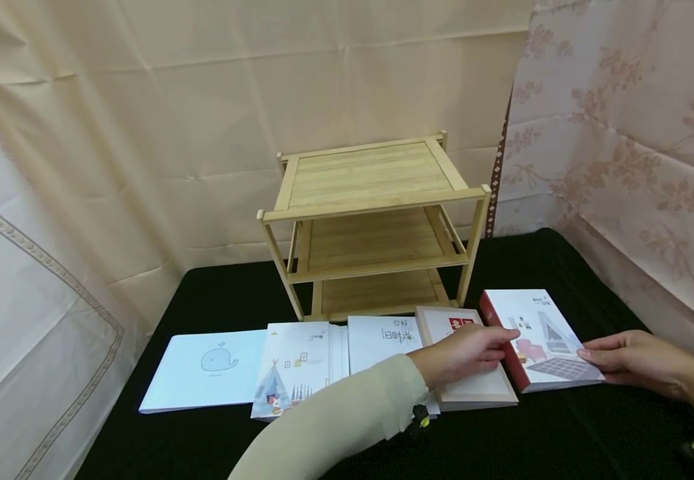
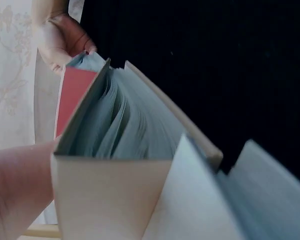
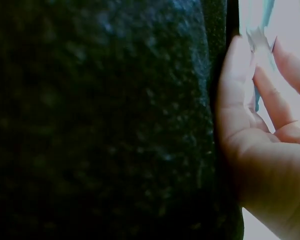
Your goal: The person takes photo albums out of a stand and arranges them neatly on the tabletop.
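Note:
A thick album (image 1: pixel 553 340) with a white illustrated cover and a red spine is between both hands. At its left edge, my left hand (image 1: pixel 463 353) grips it, with one digit over the cover and others curled by the spine. My right hand (image 1: pixel 641 363) pinches its right edge near the lower corner, thumb on the cover. Beneath the left hand is a beige-edged album (image 1: pixel 473 390) with a red label. The left wrist view shows its bulging pages (image 2: pixel 135 120) from the end. The right wrist view catches only blurred white parts beside the right hand (image 3: pixel 260 145).
Further left lie a white album (image 1: pixel 377 343) with grey lettering, one with a tent picture (image 1: pixel 293 360), and a pale blue whale album (image 1: pixel 203 373). A three-tier wooden shelf (image 1: pixel 377 173) stands behind them on the black cloth (image 1: pixel 215 293). Curtains (image 1: pixel 203 100) enclose the back and sides.

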